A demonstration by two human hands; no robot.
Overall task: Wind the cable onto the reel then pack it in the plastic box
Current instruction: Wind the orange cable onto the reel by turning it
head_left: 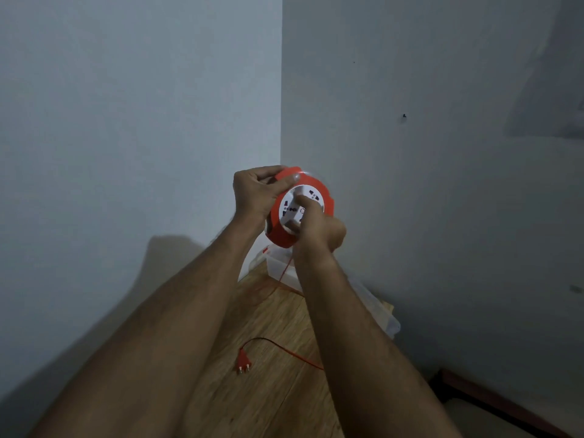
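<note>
A round red cable reel [325, 197] with a white socket face is held up in front of the wall corner. My left hand [252, 194] grips its left rim. My right hand [316, 229] rests on the white centre, fingers pinched on the face. A thin red cable [281, 276] hangs from the reel to the wooden table [252, 390] and ends in a red two-pin plug [243, 361]. A clear plastic box [278, 263] sits at the table's far end, partly hidden behind my hands.
Two pale walls meet in a corner just behind the reel. Clear plastic, perhaps the box lid [382, 314], lies at the table's right edge. A dark reddish frame [493, 403] shows at the lower right.
</note>
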